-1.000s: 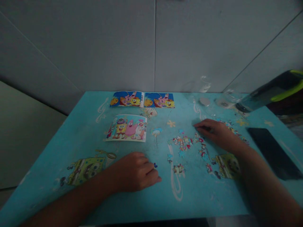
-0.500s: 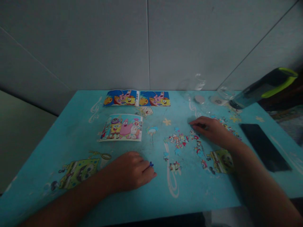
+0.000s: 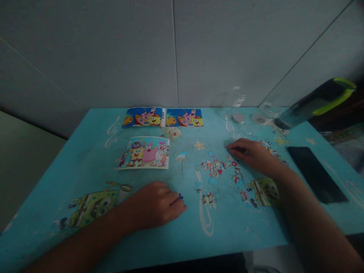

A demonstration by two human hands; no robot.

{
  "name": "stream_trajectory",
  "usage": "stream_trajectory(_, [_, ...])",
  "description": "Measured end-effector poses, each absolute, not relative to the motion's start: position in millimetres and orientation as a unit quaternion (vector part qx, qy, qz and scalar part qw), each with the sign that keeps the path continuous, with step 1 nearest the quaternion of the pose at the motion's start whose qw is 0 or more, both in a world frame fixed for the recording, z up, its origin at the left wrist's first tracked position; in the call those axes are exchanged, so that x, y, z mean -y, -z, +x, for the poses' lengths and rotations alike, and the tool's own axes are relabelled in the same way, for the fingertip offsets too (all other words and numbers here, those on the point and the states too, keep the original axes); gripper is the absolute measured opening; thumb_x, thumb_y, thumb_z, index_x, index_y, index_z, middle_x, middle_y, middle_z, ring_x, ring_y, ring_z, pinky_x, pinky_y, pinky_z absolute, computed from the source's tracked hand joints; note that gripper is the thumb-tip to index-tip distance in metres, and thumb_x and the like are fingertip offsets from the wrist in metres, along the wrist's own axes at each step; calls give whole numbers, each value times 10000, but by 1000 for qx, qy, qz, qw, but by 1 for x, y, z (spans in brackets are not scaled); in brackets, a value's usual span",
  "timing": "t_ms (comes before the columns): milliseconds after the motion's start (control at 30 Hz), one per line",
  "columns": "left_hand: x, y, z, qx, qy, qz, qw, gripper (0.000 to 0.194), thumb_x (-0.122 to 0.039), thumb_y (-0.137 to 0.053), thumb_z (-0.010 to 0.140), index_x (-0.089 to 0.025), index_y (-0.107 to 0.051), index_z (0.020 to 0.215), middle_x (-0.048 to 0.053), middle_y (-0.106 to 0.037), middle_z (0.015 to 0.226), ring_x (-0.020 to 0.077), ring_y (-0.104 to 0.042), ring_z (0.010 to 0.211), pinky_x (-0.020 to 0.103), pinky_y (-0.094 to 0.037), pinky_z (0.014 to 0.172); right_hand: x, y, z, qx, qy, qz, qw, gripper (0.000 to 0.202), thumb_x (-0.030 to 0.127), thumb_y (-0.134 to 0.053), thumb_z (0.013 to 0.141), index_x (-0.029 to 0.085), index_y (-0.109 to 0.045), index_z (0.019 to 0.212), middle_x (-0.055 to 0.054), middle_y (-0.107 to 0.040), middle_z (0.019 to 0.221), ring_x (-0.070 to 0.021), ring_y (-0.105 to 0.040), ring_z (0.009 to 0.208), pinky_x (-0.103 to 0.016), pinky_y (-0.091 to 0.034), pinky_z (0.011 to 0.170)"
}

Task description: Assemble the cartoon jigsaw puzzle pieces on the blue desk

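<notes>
My left hand [image 3: 163, 204] rests on the blue printed table [image 3: 136, 246], its fingers closed on a small dark blue puzzle piece [image 3: 180, 196] that pokes out at the fingertips. My right hand [image 3: 246, 151] lies further back, fingers pinched together; whatever is between them is too small or hidden to make out. Just left of and below it is a cluster of puzzle pieces [image 3: 214, 167]. A small joined group [image 3: 209, 198] lies nearer me, between the hands. More loose pieces [image 3: 267, 145] are scattered behind my right hand.
A picture card [image 3: 146, 152] lies left of centre, with two blue picture cards [image 3: 145, 116] [image 3: 184, 117] by the wall. At the right are a black phone-like slab [image 3: 317, 174], a dark bottle with a green rim [image 3: 315, 100], clear jars [image 3: 270, 110] and a round lid [image 3: 239, 118].
The whole view has shifted slightly. Both hands keep nearly the same place and pose over the table.
</notes>
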State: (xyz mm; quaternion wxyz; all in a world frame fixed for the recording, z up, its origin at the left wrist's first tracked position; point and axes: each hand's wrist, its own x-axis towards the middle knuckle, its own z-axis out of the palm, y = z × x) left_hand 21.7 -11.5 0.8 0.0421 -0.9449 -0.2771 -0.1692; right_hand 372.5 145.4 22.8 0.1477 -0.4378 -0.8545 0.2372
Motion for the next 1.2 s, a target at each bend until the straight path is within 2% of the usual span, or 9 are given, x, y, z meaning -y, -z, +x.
stream_trajectory(600, [11,-2,23,272,193,-942,37,282,-218,-560,1003,-197,-544,721,-34,-573,599,137,-515,511,324,-350,520,-143,-28,372,853,-257,-430,146,280,429,-611,942,280,-740,1140,-64,-717,1028,-208,-672,874,-382,-554,802])
stream_trajectory(1200, [12,-3,23,278,192,-940,35,275,-193,-534,999,-204,-563,726,-37,-568,594,149,-512,502,355,-352,504,-144,-28,373,853,-264,-426,143,269,431,-610,951,287,-732,1143,-58,-722,1027,-210,-677,871,-382,-557,801])
